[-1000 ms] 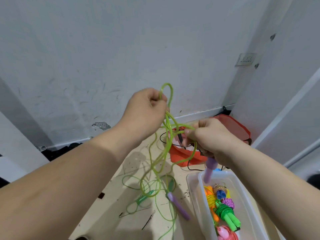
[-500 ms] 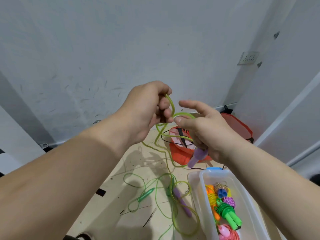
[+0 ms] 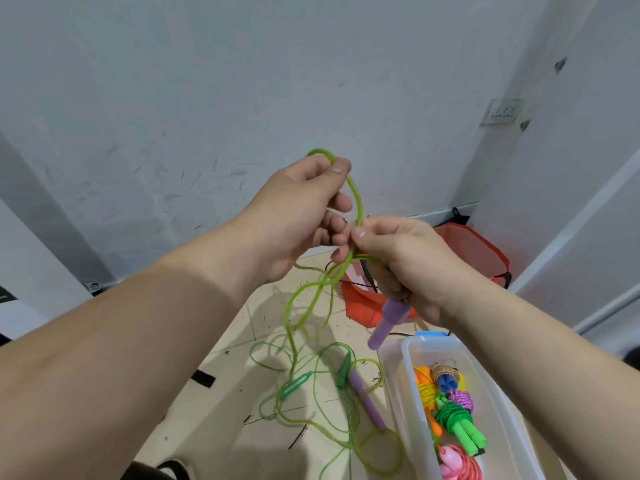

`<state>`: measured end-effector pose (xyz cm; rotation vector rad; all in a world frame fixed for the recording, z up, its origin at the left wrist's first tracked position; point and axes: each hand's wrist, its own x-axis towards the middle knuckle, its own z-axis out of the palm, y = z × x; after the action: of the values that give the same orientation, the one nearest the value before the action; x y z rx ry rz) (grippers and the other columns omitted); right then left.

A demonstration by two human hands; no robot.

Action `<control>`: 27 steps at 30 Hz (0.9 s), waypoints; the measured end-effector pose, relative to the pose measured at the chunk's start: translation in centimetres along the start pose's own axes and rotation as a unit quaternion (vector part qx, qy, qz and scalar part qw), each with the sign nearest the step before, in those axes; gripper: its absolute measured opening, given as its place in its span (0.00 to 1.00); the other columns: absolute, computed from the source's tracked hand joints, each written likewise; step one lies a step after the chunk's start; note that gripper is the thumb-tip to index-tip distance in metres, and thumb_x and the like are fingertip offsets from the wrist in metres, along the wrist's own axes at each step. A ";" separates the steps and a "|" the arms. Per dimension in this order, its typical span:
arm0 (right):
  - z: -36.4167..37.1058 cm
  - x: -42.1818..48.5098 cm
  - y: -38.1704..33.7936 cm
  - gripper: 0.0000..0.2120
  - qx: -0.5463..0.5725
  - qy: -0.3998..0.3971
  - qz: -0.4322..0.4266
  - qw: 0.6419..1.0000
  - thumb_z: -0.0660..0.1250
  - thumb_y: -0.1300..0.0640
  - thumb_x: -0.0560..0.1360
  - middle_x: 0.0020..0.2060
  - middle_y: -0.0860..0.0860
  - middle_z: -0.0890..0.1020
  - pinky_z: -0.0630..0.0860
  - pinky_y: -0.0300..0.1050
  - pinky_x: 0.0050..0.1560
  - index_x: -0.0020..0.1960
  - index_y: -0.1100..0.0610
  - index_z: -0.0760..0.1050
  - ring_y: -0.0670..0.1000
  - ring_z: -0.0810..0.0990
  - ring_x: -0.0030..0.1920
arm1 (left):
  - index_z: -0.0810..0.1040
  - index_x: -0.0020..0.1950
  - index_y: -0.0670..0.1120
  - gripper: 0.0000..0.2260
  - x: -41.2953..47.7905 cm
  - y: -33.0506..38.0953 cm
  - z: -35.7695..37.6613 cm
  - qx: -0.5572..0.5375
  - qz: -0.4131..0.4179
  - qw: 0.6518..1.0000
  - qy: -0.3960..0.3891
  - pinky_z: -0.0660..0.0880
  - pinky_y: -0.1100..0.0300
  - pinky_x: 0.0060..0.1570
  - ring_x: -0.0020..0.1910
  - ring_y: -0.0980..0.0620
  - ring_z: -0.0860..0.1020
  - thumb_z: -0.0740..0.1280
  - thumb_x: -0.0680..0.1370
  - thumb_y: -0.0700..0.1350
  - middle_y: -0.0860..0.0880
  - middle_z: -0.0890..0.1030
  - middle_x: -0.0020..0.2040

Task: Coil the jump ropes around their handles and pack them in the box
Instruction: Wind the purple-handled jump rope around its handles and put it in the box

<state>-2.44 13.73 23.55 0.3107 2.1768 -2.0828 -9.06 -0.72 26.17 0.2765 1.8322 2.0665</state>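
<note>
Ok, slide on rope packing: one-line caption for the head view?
Left hand holds up a loop of green rope beside the purple handle in the right hand, box below.

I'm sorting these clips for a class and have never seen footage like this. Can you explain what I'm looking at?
There is no machine here. A person wears a camera on the head, so the picture looks down over both forearms. The left hand pinches a loop of green rope. The right hand grips a purple handle together with the rope. The rest of the rope trails onto the tiled floor, where a second purple handle lies. At lower right stands a clear box already holding coiled ropes. A red bag sits behind it, by the wall.
</note>
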 end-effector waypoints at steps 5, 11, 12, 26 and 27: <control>-0.2 0.8 -0.1 0.08 0.084 0.080 -0.008 0.993 0.62 0.60 0.83 0.28 0.54 0.77 0.64 0.41 0.27 0.53 0.61 0.79 0.49 0.55 0.23 | 0.80 0.50 0.42 0.07 0.1 -2.0 -0.4 0.223 -0.004 0.973 -0.057 0.79 0.55 0.38 0.36 0.51 0.79 0.70 0.74 0.34 0.46 0.82 0.39; -0.7 1.4 -0.6 0.07 0.167 0.093 -0.023 0.981 0.61 0.61 0.84 0.38 0.55 0.83 0.58 0.34 0.21 0.55 0.61 0.77 0.46 0.60 0.19 | 0.81 0.54 0.47 0.11 -0.2 -4.2 -0.1 0.412 0.067 0.898 -0.138 0.75 0.64 0.42 0.36 0.59 0.75 0.75 0.74 0.47 0.51 0.81 0.47; -0.9 1.4 -0.5 0.07 0.176 0.090 -0.019 0.980 0.61 0.61 0.84 0.38 0.55 0.83 0.57 0.34 0.21 0.55 0.61 0.77 0.46 0.60 0.19 | 0.79 0.55 0.47 0.12 0.1 -4.6 0.1 0.398 0.081 0.905 -0.129 0.76 0.59 0.43 0.35 0.58 0.74 0.75 0.74 0.48 0.49 0.81 0.48; -1.6 1.1 -0.7 0.07 0.236 0.049 -0.012 0.970 0.59 0.61 0.85 0.36 0.53 0.81 0.53 0.33 0.20 0.54 0.61 0.75 0.44 0.59 0.17 | 0.82 0.51 0.41 0.06 0.2 -5.3 1.1 0.414 0.079 0.886 -0.196 0.71 0.59 0.34 0.33 0.56 0.71 0.67 0.79 0.40 0.45 0.81 0.39; -1.5 1.0 -0.7 0.07 0.231 0.040 -0.008 0.972 0.59 0.61 0.85 0.37 0.53 0.81 0.54 0.32 0.20 0.54 0.61 0.75 0.44 0.59 0.17 | 0.83 0.52 0.42 0.05 -0.1 -5.6 1.3 0.413 0.071 0.882 -0.213 0.73 0.58 0.36 0.35 0.56 0.73 0.68 0.79 0.41 0.44 0.83 0.42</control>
<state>-3.53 15.25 24.08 0.4213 1.7067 -2.6102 -7.76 0.93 20.88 1.0134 2.3107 1.0295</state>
